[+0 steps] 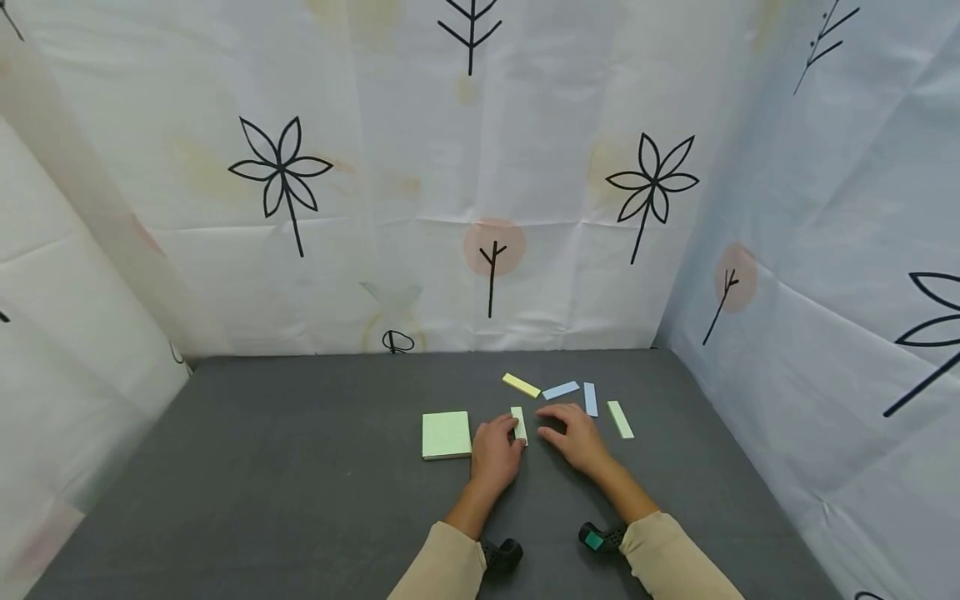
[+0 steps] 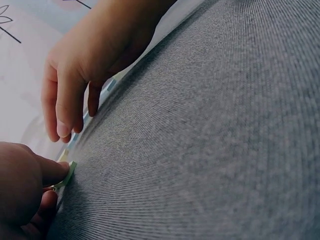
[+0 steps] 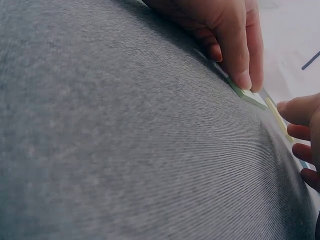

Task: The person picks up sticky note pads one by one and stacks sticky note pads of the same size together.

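My left hand (image 1: 495, 454) pinches a narrow pale green strip (image 1: 519, 425), perhaps a slim sticky-note pad, between thumb and fingers. In the right wrist view the strip (image 3: 255, 99) lies at the tabletop with those fingertips on it. Just right of it, my right hand (image 1: 576, 439) hovers with its fingers loosely bent and nothing between them. Beside the left hand lies a square light green sticky-note pad (image 1: 446, 435). Beyond the hands are a yellow strip (image 1: 521, 385) and a slanted blue strip (image 1: 561, 390). Another blue strip (image 1: 590, 399) and a second green strip (image 1: 620, 419) lie right of these.
A dark grey cloth-covered table (image 1: 262, 475) carries everything. White fabric walls (image 1: 420, 250) with drawn plants enclose its back and both sides. Black wrist devices (image 1: 600, 540) are worn at both sleeve cuffs.
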Motion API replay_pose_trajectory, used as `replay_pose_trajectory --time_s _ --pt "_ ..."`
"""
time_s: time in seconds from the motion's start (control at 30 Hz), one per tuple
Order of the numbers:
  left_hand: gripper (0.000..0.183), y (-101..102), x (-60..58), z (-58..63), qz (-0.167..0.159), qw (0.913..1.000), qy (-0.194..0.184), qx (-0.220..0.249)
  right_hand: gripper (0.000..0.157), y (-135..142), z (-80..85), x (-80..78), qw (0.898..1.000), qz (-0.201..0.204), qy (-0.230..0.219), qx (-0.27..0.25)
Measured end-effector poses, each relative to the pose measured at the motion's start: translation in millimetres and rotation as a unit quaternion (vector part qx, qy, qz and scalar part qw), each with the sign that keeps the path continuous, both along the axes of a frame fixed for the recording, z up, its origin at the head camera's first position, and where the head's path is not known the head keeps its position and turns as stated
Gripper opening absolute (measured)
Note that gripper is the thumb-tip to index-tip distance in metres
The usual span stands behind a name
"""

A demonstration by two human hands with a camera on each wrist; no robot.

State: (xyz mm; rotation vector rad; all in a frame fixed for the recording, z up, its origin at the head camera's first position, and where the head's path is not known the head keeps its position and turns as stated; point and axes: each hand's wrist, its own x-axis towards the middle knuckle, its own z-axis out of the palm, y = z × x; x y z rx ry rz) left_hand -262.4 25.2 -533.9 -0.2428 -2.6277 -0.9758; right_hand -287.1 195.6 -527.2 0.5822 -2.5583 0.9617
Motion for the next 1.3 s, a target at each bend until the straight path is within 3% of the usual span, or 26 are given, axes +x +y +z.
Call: replay_pose_trajectory --time_s 0.33,0.47,0.63,0.87,1.3 --pt "0.031 0.8 -0.9 -0.3 -0.004 0.9999 0.002 -0.013 0.027 -5.2 5.9 -28.2 0.998 -0.054 0.026 0.021" --pt "0.032 1.9 -1.0 -0.8 -0.004 0.9997 0.01 -0.021 0.031 -8.4 5.6 -41.2 0.994 -0.078 0.006 0.071" --pt "0.032 2.1 -0.8 -0.2 -0.007 0.9997 0.007 -0.022 0.031 -10.0 5.4 -48.7 0.99 -0.064 -0.006 0.128" --pt "0.031 0.3 -0.6 0.5 -0.005 0.9996 0.011 -0.026 0.027 -10.8 8.3 -47.1 0.989 -0.029 0.015 0.142" --pt "0.03 -2.2 -0.2 -0.8 -0.009 0.9992 0.024 -0.032 0.021 3.2 2.0 -21.1 0.973 -0.001 0.146 0.176"
